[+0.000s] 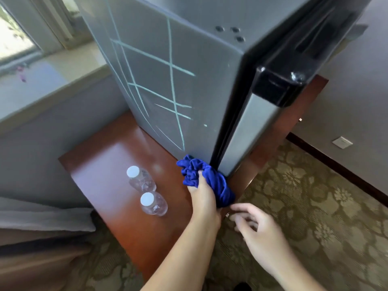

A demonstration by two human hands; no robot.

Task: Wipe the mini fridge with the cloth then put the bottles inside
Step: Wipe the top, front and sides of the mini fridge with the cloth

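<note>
Blue cloth [218, 185], bunched inside the clenched left grip [204, 200], is pressed against the bottom corner of the mini fridge [168, 80] at lower centre of the frame, where the grey side panel meets the door [247, 139] seam. Right grip [260, 229], lower right of centre, is motion-blurred; its fingers appear loosely bent around nothing, close to the front edge of the bench [100, 160]. Two white-capped clear containers, the upper bottle [140, 178] and the lower bottle [153, 203], stand upright on the bench left of the cloth, just apart from each other and outside the fridge. Step in hand, by judgement: wiping, at the foot of the side panel; loading is not yet begun and the door looks shut. Pale crossing lines [171, 68] run over the panel from centre toward upper left; if they are marks to be removed, the next move calls for carrying the cloth upward across them with firm contact. Whether they are marks or decoration cannot be told. Fridge top is cut off at the upper edge; interior and far side are hidden; any handle is lost in the dark, blurred upper right
</note>
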